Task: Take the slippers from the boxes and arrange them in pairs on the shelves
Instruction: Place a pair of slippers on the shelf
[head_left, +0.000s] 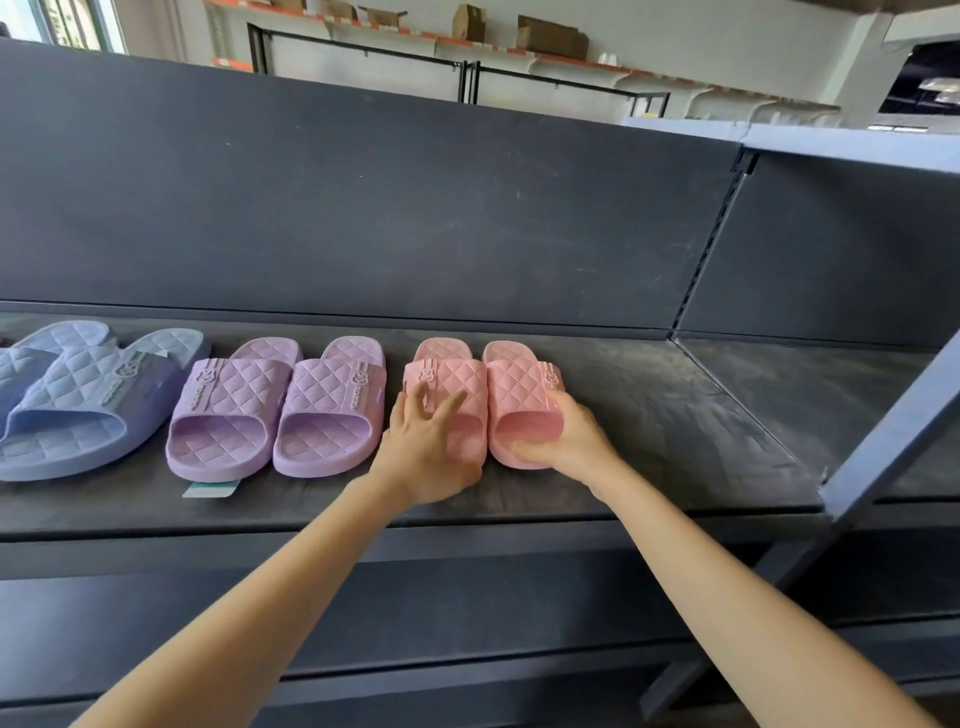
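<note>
Head view: where do the pink slippers sit?
On the dark shelf (675, 441), side by side and touching, open ends toward the front edge. The left pink slipper (452, 379) and the right pink slipper (519, 395) stand about midway along that edge.

And the hands?
The left hand (426, 447) lies over the front of the left pink slipper with its fingers spread apart and mostly straight, a couple of them lifted off the strap. It is not closed round anything.

The other one?
The right hand (566, 441) is clamped on the right pink slipper. Its fingers curl against the outer side of the strap and its thumb lies across the front of the sole.

What else is on the shelf?
Just beside the pink ones, toward the left end, stand the purple slippers (234, 400), paired and touching. A pale tag (210, 489) pokes out from under them at the front edge. Further left are the blue slippers (78, 395), one overlapping the other and partly cut off by the frame.
</note>
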